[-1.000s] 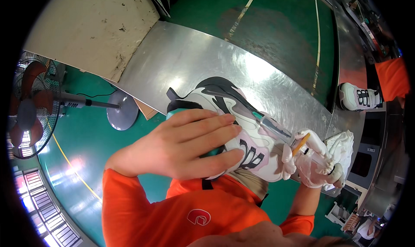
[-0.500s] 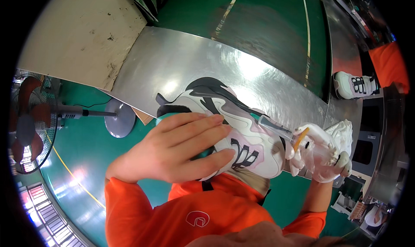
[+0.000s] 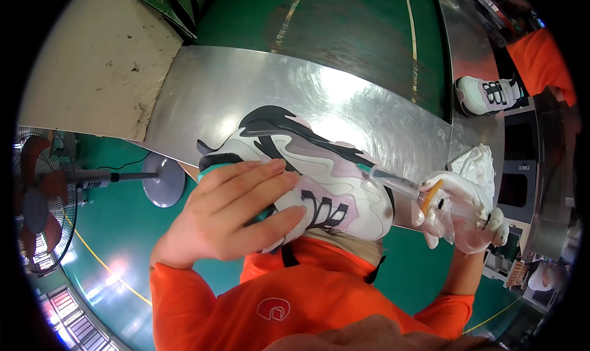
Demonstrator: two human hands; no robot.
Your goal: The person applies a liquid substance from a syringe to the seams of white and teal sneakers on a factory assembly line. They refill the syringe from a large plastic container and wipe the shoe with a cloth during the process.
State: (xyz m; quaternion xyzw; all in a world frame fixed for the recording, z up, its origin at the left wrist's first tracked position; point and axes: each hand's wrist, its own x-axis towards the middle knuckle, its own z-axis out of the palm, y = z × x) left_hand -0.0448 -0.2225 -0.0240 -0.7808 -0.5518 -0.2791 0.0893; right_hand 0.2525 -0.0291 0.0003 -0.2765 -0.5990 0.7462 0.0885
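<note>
A white, pale-pink and black sneaker (image 3: 329, 160) lies tilted over on its side at the near edge of the metal table, toe to the right and sole facing away from me. My left hand (image 3: 236, 203), bare, holds it across the tongue and ankle opening, its thumb hidden. My right hand (image 3: 461, 212), in a white glove with a translucent cover over part of it, is closed around a slim clear-shafted tool (image 3: 396, 182). That tool's tip is at the sole's edge near the toe; whether it touches cannot be made out.
A crumpled white cloth (image 3: 479, 166) lies beyond my right hand. Farther right, another sneaker (image 3: 485, 96) sits near a co-worker's orange sleeve (image 3: 541, 62). A green belt (image 3: 350, 37) runs behind the metal table (image 3: 203, 86). A beige panel (image 3: 92, 68) and a fan (image 3: 40, 197) stand left.
The whole view has shifted, carrying the sneaker and my left hand leftward in the picture. Relative to the sneaker, my right hand and the tool have moved a little toward the toe.
</note>
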